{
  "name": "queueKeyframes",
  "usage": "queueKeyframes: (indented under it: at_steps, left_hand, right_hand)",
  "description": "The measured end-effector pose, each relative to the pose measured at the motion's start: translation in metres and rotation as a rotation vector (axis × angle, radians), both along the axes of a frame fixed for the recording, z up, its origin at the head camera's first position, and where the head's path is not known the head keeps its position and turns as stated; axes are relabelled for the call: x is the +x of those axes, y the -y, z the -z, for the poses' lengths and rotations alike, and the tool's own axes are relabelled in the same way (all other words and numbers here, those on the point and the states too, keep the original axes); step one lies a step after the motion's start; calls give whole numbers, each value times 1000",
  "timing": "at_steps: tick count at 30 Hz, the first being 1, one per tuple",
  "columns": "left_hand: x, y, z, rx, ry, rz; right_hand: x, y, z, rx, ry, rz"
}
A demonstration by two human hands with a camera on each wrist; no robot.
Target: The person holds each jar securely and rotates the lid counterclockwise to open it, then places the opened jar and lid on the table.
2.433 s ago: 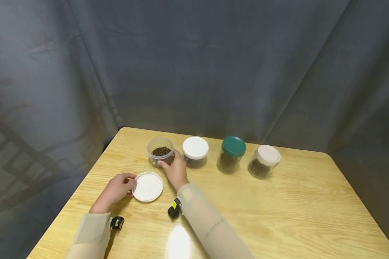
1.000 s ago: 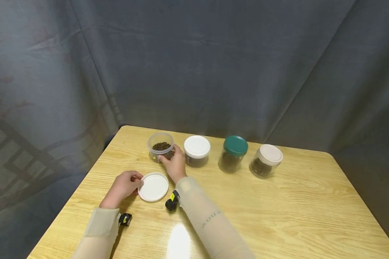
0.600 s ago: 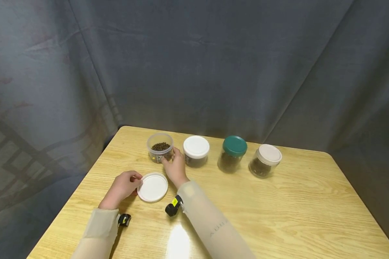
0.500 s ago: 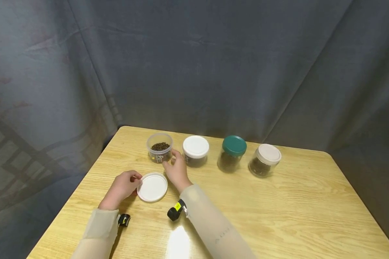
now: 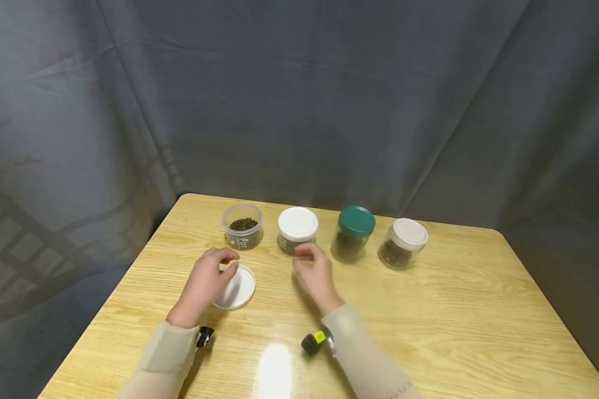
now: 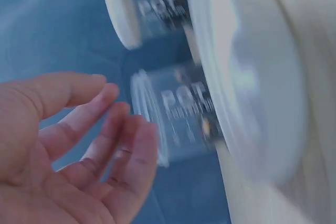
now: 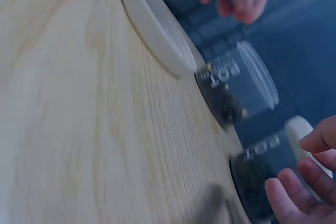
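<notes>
Above the loose white lid, which lies on the table, my left hand hovers with bent, relaxed fingers and nothing between them. Behind it stands a clear plastic jar without a lid, marked POT and partly filled with small brown pellets. My right hand is in front of a white-lidded jar and overlaps its lower edge in the head view. In the right wrist view, the loosely spread fingers are close to that jar's lid and grip nothing.
Farther right stand a jar with a green lid and a jar with a pale pink lid, both with dark contents. A grey curtain hangs behind the wooden table.
My right hand has let go of the lidless jar and moved right to the white-lidded jar. The left hand has released the lid and risen over it. The lidless jar's label now shows.
</notes>
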State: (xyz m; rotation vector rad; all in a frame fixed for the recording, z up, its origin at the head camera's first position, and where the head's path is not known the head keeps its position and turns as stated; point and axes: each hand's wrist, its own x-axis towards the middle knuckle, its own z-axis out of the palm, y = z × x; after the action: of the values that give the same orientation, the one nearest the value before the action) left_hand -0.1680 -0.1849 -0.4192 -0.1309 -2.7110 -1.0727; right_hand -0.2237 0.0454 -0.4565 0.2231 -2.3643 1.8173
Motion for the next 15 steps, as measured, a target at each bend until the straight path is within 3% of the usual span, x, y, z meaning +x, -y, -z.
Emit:
queueKeyframes:
  at_steps: [8, 15]
  left_hand:
    - [-22, -48, -5, 156, 27, 67]
    - [-49, -77, 9, 257, 117, 50]
  right_hand:
    - [-12, -22, 6, -48, 32, 88]
    - [-17, -28, 3, -16, 126, 50]
